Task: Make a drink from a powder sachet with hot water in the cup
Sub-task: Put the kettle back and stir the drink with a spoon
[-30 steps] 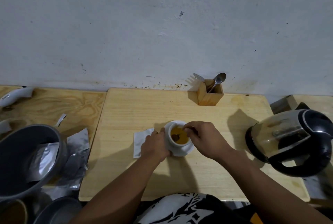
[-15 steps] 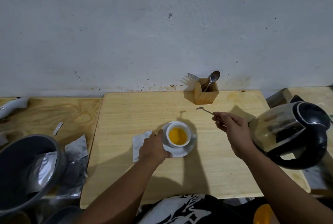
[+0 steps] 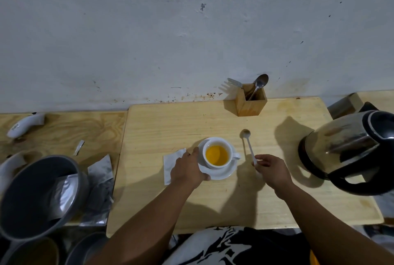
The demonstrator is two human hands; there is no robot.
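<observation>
A white cup (image 3: 219,143) full of orange-yellow drink stands on a white saucer (image 3: 226,174) in the middle of the wooden table (image 3: 170,124). My left hand (image 3: 187,171) grips the saucer's left rim. To the right of the cup, a small teaspoon (image 3: 248,144) lies on the table, bowl pointing away. My right hand (image 3: 271,168) pinches the near end of its handle. A white sachet (image 3: 172,162) lies flat just left of the saucer, partly under my left hand.
A steel and black kettle (image 3: 349,149) stands at the table's right edge. A wooden holder (image 3: 251,103) with a fork and spoon sits against the wall. A grey bin (image 3: 36,194) and foil wrappers (image 3: 100,188) are at the left, a white device (image 3: 25,125) farther back.
My right hand lifted the teaspoon out of the cup, carried it to the right, then lowered it onto the table beside the cup. My left hand stayed on the saucer.
</observation>
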